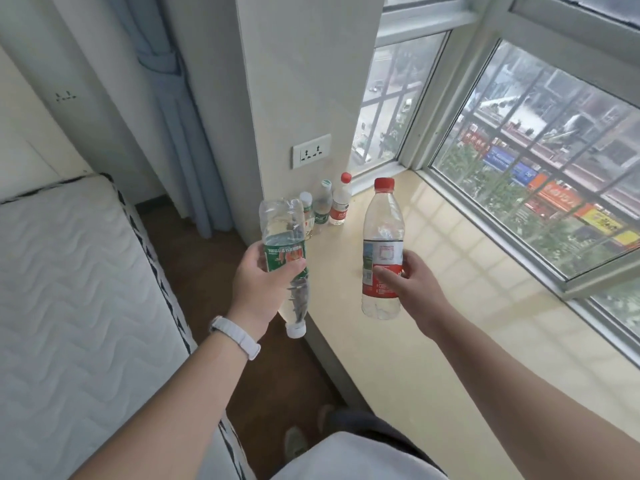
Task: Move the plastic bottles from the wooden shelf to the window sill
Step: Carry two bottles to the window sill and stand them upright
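My left hand (261,275) grips a green-labelled plastic bottle (284,233) upside down, its white cap (295,330) pointing at the floor by the sill's edge. My right hand (408,280) holds a red-capped, red-labelled bottle (382,230) upright above the cream window sill (450,306). At the sill's far end, against the wall, stand three bottles: a red-capped one (341,199), a green-labelled one (322,207) and a white-capped one (307,211) partly hidden behind the bottle in my left hand. The wooden shelf is out of view.
A white quilted mattress (79,289) fills the left. Brown floor (194,258) runs between it and the sill. A wall socket (311,150) sits above the standing bottles. Barred windows (540,161) line the sill's right side. A blue curtain (173,109) hangs behind.
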Demonstrator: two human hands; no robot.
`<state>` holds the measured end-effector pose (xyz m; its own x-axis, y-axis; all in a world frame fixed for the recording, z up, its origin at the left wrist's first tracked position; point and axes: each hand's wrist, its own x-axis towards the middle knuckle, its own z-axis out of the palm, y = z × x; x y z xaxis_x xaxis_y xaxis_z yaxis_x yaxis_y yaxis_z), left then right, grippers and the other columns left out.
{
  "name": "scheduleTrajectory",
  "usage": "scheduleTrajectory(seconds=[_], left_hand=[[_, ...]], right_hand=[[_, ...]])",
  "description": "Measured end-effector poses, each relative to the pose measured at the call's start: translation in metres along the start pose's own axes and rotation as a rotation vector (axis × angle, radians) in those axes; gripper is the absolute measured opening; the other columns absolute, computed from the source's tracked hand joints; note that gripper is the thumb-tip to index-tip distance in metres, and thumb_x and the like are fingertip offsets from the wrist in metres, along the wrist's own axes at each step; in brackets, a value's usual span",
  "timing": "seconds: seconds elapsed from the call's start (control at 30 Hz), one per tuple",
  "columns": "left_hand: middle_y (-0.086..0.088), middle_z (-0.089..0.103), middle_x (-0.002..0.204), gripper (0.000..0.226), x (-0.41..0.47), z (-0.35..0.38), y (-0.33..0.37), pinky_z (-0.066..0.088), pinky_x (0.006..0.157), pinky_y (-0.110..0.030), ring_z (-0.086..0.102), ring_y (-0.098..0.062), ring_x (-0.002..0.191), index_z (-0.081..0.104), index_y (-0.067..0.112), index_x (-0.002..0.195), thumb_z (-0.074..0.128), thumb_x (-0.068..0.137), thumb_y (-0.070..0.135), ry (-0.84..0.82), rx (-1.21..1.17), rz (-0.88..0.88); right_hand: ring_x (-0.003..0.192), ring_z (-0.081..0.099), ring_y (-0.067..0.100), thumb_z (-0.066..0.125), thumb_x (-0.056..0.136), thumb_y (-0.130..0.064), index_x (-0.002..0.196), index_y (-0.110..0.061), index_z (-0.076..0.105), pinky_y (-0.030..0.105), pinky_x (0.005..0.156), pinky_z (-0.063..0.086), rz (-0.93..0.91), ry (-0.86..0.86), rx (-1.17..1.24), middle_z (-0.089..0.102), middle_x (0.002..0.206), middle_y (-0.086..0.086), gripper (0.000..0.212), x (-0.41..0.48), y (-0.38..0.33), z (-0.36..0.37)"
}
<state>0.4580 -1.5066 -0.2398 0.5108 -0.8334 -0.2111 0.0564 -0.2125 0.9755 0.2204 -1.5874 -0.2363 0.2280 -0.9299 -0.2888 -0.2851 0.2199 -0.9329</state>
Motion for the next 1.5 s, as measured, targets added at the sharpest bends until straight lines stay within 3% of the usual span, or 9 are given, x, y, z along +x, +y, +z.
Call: scheduleTrajectory(seconds=[0.27, 0.47, 0.6, 0.73, 0.97, 1.2, 1.3, 1.4, 1.5], left_hand=[[0.008, 0.076, 0.096, 0.033, 0.046, 0.031, 0.002, 0.053, 0.076, -0.028, 0.072, -0.012, 0.091, 0.067, 0.03, 0.103, 0.084, 0.077, 0.021, -0.029, 0.039, -0.076], [0.008, 0.076, 0.098, 0.032, 0.094, 0.071, 0.0, 0.053, 0.08, -0.031, 0.072, -0.013, 0.094, 0.069, 0.033, 0.101, 0.085, 0.075, 0.025, -0.1, 0.12, -0.127], [0.008, 0.076, 0.099, 0.035, 0.128, 0.096, -0.01, 0.053, 0.081, -0.033, 0.072, -0.014, 0.095, 0.069, 0.034, 0.1, 0.084, 0.069, 0.033, -0.116, 0.186, -0.176], [0.008, 0.077, 0.097, 0.03, 0.158, 0.116, -0.027, 0.051, 0.078, -0.029, 0.072, -0.013, 0.093, 0.069, 0.032, 0.101, 0.084, 0.078, 0.021, -0.128, 0.217, -0.221], [0.011, 0.077, 0.098, 0.038, 0.204, 0.143, -0.072, 0.055, 0.08, -0.032, 0.073, -0.01, 0.093, 0.067, 0.032, 0.109, 0.085, 0.076, 0.027, -0.149, 0.273, -0.317], [0.01, 0.076, 0.092, 0.031, 0.24, 0.165, -0.149, 0.056, 0.077, -0.032, 0.072, -0.011, 0.088, 0.068, 0.032, 0.101, 0.085, 0.075, 0.029, -0.1, 0.308, -0.449], [0.01, 0.076, 0.088, 0.029, 0.255, 0.17, -0.182, 0.058, 0.078, -0.035, 0.073, -0.012, 0.084, 0.069, 0.029, 0.098, 0.085, 0.075, 0.029, -0.07, 0.322, -0.502], [0.009, 0.075, 0.092, 0.03, 0.267, 0.172, -0.207, 0.058, 0.078, -0.033, 0.073, -0.012, 0.085, 0.067, 0.028, 0.099, 0.085, 0.075, 0.03, -0.049, 0.326, -0.547], [0.008, 0.075, 0.092, 0.03, 0.275, 0.172, -0.228, 0.059, 0.074, -0.033, 0.073, -0.013, 0.084, 0.068, 0.028, 0.099, 0.086, 0.075, 0.031, -0.034, 0.341, -0.571]], right_hand=[[0.09, 0.069, 0.011, 0.075, 0.085, -0.021, 0.106, -0.034, 0.058, 0.031, 0.079, 0.055, 0.032, 0.023, 0.045, 0.068, 0.11, 0.0, 0.03, 0.048, 0.006, 0.0], [0.095, 0.069, 0.014, 0.076, 0.073, -0.032, 0.11, -0.033, 0.057, 0.036, 0.083, 0.057, 0.099, 0.039, 0.106, 0.067, 0.112, 0.0, 0.041, 0.105, 0.024, -0.019], [0.094, 0.067, 0.012, 0.076, 0.066, -0.034, 0.111, -0.036, 0.055, 0.028, 0.076, 0.054, 0.148, 0.046, 0.131, 0.066, 0.111, -0.002, 0.05, 0.151, 0.041, -0.032], [0.091, 0.064, 0.002, 0.075, 0.065, -0.03, 0.119, -0.035, 0.051, 0.021, 0.073, 0.05, 0.179, 0.031, 0.127, 0.063, 0.113, -0.003, 0.06, 0.192, 0.057, -0.041], [0.094, 0.064, 0.006, 0.079, 0.066, -0.03, 0.125, -0.033, 0.048, 0.019, 0.073, 0.049, 0.207, 0.011, 0.071, 0.063, 0.116, -0.002, 0.067, 0.252, 0.088, -0.039], [0.075, 0.062, -0.01, 0.08, 0.078, -0.014, 0.124, -0.031, 0.047, 0.01, 0.062, 0.049, 0.187, 0.052, -0.003, 0.059, 0.112, -0.005, 0.059, 0.305, 0.125, -0.017], [0.087, 0.058, -0.012, 0.081, 0.077, -0.015, 0.121, -0.035, 0.045, 0.005, 0.065, 0.044, 0.163, 0.123, -0.031, 0.058, 0.113, -0.009, 0.06, 0.325, 0.144, -0.006], [0.099, 0.056, -0.005, 0.081, 0.075, -0.018, 0.124, -0.033, 0.046, 0.01, 0.072, 0.046, 0.127, 0.16, -0.052, 0.058, 0.112, -0.013, 0.062, 0.343, 0.163, 0.006], [0.091, 0.059, -0.009, 0.082, 0.076, -0.021, 0.123, -0.033, 0.043, 0.022, 0.079, 0.054, 0.115, 0.178, -0.047, 0.057, 0.109, -0.016, 0.062, 0.357, 0.176, 0.015]])
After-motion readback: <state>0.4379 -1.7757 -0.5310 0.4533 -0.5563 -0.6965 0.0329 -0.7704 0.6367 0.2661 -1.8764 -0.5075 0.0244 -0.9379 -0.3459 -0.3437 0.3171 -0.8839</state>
